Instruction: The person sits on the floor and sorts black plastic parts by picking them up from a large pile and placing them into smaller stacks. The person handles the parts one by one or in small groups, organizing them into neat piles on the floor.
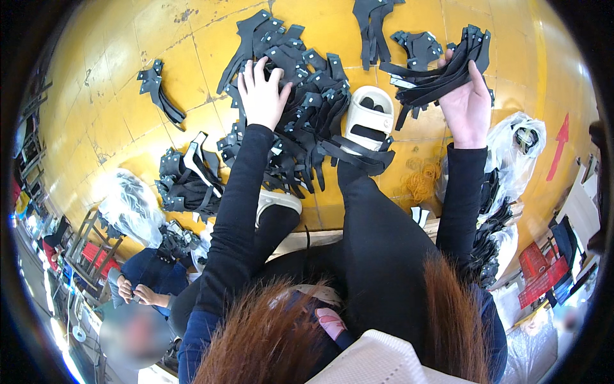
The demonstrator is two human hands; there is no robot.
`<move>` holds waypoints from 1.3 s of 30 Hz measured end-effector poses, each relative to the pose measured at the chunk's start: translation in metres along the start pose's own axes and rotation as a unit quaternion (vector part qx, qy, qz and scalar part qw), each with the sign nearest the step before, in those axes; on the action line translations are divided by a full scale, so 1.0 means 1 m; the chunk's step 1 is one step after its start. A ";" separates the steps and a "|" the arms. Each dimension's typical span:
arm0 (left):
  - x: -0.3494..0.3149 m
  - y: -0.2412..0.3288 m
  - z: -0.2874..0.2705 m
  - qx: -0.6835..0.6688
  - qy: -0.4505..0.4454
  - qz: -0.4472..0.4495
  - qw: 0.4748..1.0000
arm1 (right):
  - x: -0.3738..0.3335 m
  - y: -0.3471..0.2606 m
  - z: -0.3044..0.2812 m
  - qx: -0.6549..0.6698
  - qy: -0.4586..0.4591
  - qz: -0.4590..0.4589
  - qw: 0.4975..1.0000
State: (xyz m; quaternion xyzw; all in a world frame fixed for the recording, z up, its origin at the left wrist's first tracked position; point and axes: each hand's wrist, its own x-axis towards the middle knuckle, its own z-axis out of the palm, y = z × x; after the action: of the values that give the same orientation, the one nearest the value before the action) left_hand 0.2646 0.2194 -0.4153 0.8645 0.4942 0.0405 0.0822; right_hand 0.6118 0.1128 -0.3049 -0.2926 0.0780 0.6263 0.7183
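My left hand [260, 96] lies over a large heap of black curved strap pieces [294, 147] on the yellow floor, its fingers spread. Many of the pieces carry small pale square marks. Whether its fingertips pinch any piece cannot be made out, but nothing shows in the palm. To the right, my right hand [465, 102] grips a fanned bundle of black strap pieces [441, 77], thumb on the near side. Beneath that bundle, partly hidden, lies another small pile of black pieces [416, 48].
A cream slide sandal [371, 115] on my foot stands right of the heap, black straps across it. Other black piles [182, 182] lie left. Clear plastic bags [131, 205] stand at both sides, yellow rubber bands [422, 179] at right. A co-worker's hands [137, 294] show lower left.
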 end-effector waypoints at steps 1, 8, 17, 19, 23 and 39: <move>-0.002 0.000 -0.001 0.005 0.001 -0.011 1.000 | 0.000 -0.001 -0.001 -0.002 0.000 0.001 1.000; -0.014 0.000 0.000 -0.084 0.030 -0.136 0.987 | 0.000 -0.004 -0.004 0.014 -0.006 0.008 1.000; -0.017 -0.017 0.000 -0.138 0.083 -0.207 0.965 | 0.000 -0.003 -0.006 0.005 -0.004 -0.003 1.000; -0.020 -0.023 0.002 -0.140 0.097 -0.233 0.957 | 0.000 -0.004 -0.005 -0.005 0.002 -0.008 1.000; -0.025 -0.035 0.002 -0.128 0.082 -0.298 0.942 | 0.000 -0.005 -0.004 -0.017 0.007 -0.012 1.000; -0.010 -0.013 0.000 -0.089 -0.018 -0.090 0.992 | 0.002 -0.003 -0.002 0.007 0.006 0.004 1.000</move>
State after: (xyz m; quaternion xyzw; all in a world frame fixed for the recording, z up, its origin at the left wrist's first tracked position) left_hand 0.2485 0.2172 -0.4172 0.8060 0.5632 0.0615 0.1714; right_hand 0.6152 0.1134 -0.3066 -0.2912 0.0880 0.6266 0.7175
